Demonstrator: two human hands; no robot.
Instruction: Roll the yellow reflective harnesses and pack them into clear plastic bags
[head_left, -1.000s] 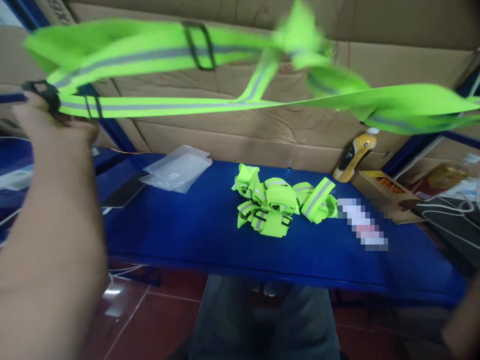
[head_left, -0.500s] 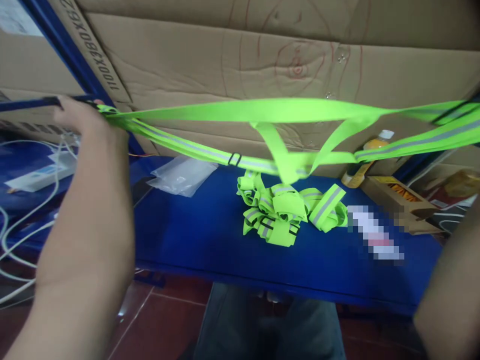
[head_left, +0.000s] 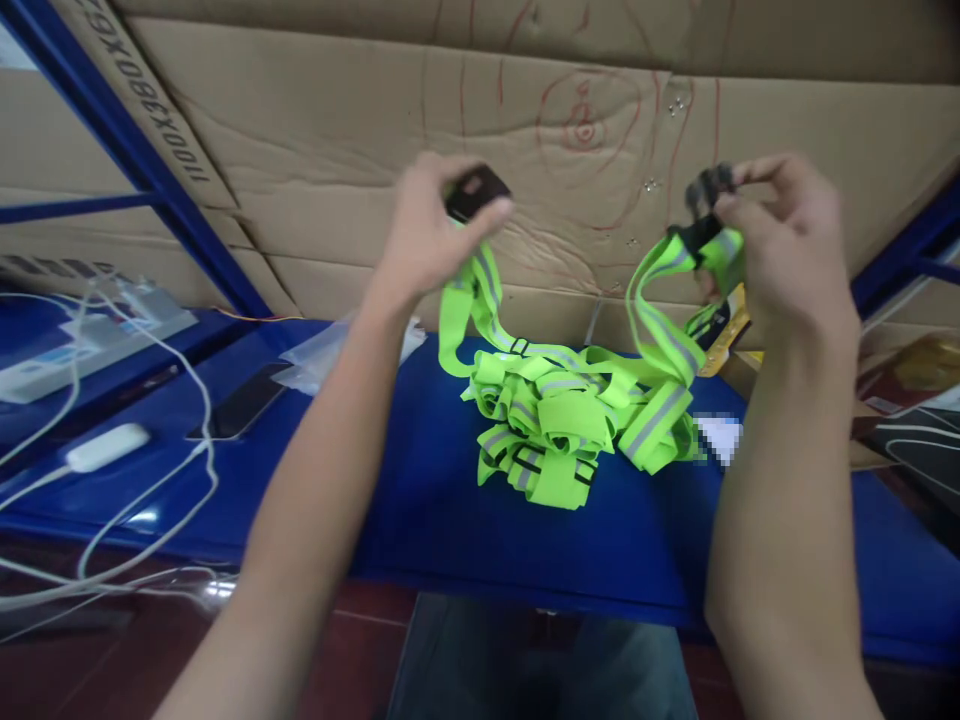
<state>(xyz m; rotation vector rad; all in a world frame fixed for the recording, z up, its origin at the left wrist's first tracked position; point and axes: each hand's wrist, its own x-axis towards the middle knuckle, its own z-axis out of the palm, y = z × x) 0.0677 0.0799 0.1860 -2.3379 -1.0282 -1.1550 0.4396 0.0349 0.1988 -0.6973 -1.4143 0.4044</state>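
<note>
My left hand (head_left: 431, 232) is closed on a black buckle end (head_left: 475, 190) of a neon-green reflective strap (head_left: 652, 320). My right hand (head_left: 787, 240) pinches the strap's other black buckle end (head_left: 705, 195). Both hands are raised above the blue table (head_left: 420, 500), about chest width apart. The strap sags between them in a loop down onto a pile of folded neon-green reflective straps (head_left: 559, 420) in the table's middle.
Clear plastic bags (head_left: 319, 355) and a dark phone (head_left: 236, 405) lie at the table's left. White cables and a charger (head_left: 105, 445) spread at far left. A yellow bottle (head_left: 724, 330) and open boxes (head_left: 892, 385) sit right. Cardboard (head_left: 337, 130) backs the table.
The strap was stretched wide between my outspread arms. Both hands have come in toward the middle, and the strap now hangs slack onto the pile.
</note>
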